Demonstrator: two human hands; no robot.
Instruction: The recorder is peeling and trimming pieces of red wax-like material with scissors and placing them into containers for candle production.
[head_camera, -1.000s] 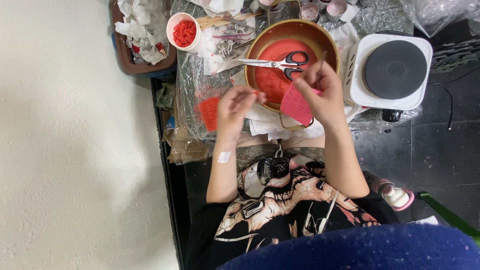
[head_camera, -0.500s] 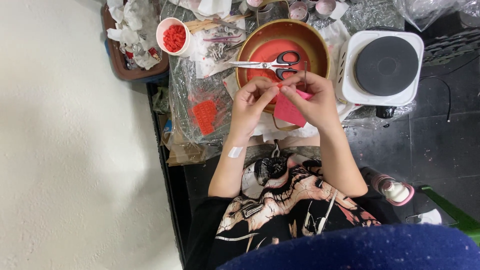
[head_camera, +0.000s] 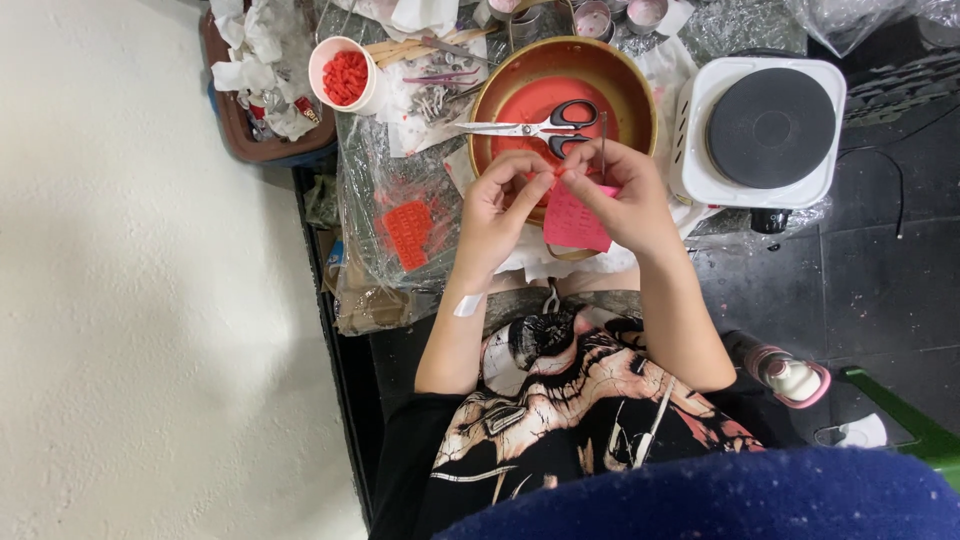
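My right hand (head_camera: 625, 200) holds a small pink gridded sheet (head_camera: 575, 222) that hangs below its fingers, and a thin metal pin (head_camera: 603, 140) sticks up from the same grip. Coming in from the left, my left hand (head_camera: 495, 215) pinches the sheet's top edge; a white plaster is on that wrist. Fingertips of both hands meet just in front of a brass bowl (head_camera: 632, 85). The bowl holds red wax, and black-handled scissors (head_camera: 530, 125) lie across it.
A white hot plate (head_camera: 765, 130) with a black disc stands to the right of the bowl. Left of it are a white cup of red pieces (head_camera: 343, 75), a red gridded piece (head_camera: 408, 232) on clear plastic, and a brown tray (head_camera: 240, 130) of crumpled tissue. A pink-capped bottle (head_camera: 792, 378) lies by my right elbow.
My hands were apart, the right one holding the pink sheet. The left hand moved right and now pinches the sheet's top edge with the right.
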